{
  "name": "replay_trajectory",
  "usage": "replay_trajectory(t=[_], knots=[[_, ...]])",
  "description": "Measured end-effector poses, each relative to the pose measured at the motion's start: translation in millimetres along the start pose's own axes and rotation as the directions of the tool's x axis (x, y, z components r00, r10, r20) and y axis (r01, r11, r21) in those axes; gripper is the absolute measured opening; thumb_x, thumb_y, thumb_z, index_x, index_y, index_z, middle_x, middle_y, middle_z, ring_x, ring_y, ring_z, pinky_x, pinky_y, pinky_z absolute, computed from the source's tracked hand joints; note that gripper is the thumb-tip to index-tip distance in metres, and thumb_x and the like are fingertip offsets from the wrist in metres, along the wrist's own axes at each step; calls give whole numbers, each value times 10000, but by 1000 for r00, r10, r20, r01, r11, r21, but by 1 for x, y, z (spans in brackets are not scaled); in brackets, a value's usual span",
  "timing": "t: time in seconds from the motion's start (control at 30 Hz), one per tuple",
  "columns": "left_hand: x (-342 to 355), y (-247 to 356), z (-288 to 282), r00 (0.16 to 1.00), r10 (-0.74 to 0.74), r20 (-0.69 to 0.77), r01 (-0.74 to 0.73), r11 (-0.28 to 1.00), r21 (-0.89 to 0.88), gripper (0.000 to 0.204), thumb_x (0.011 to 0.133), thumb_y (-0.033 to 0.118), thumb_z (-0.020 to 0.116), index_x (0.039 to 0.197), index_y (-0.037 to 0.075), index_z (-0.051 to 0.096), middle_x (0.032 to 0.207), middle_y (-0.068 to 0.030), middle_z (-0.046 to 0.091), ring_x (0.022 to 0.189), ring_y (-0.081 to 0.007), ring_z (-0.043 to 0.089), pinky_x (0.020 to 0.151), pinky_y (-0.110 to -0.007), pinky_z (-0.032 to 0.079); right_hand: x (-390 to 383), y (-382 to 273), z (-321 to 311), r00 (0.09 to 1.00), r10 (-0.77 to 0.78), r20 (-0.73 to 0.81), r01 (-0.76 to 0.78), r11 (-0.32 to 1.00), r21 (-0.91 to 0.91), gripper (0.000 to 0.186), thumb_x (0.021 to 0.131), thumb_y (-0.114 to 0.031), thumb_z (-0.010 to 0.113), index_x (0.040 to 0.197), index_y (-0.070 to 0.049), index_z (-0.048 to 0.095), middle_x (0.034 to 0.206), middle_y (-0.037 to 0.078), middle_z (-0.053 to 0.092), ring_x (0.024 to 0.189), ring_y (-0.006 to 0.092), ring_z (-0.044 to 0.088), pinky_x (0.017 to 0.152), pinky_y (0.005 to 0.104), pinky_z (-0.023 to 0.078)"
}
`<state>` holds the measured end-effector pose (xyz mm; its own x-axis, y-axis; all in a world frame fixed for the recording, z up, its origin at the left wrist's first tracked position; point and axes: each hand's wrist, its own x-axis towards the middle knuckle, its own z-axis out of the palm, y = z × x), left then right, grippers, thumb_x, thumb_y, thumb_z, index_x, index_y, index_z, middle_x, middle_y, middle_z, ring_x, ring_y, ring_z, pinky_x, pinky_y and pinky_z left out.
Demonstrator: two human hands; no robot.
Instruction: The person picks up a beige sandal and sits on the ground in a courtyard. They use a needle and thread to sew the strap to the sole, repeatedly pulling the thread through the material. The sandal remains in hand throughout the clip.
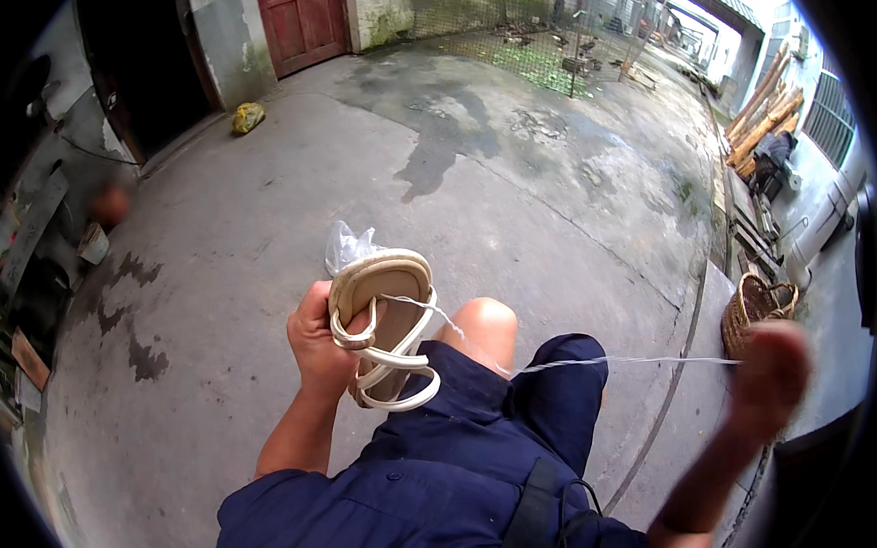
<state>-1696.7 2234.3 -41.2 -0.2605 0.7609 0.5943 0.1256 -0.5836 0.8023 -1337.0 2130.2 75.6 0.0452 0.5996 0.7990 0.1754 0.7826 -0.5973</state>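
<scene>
My left hand [317,341] grips a strappy sandal [397,280] by its side, the cream straps facing up and the brown insole showing. From inside the sandal runs a white thread [615,361], which crosses over my knees to the far right. Out there my right hand [771,378] is closed at the thread's other end, raised and smeared by motion. The thread looks taut between my knees and that hand, slacker near the sandal. Part of the sole is hidden from me.
Beyond the sandal lies a clear plastic bag [349,246] on the concrete floor [234,213]. A woven basket [744,312] stands at the right, near logs [767,127] leaning on the wall. A yellow bag [249,117] lies by the dark doorway; wire fencing [488,26] runs along the back.
</scene>
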Motion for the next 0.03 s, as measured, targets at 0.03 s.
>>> replay_trajectory(t=[0.03], knots=[[0, 1, -4, 999, -29, 23, 30, 999, -30, 244, 707, -68, 730, 877, 39, 590, 817, 12, 607, 757, -55, 547, 695, -212, 458, 8, -30, -36, 997, -79, 18, 78, 996, 50, 194, 790, -44, 508, 971, 21, 533, 843, 111, 558, 732, 180, 546, 654, 307, 427]])
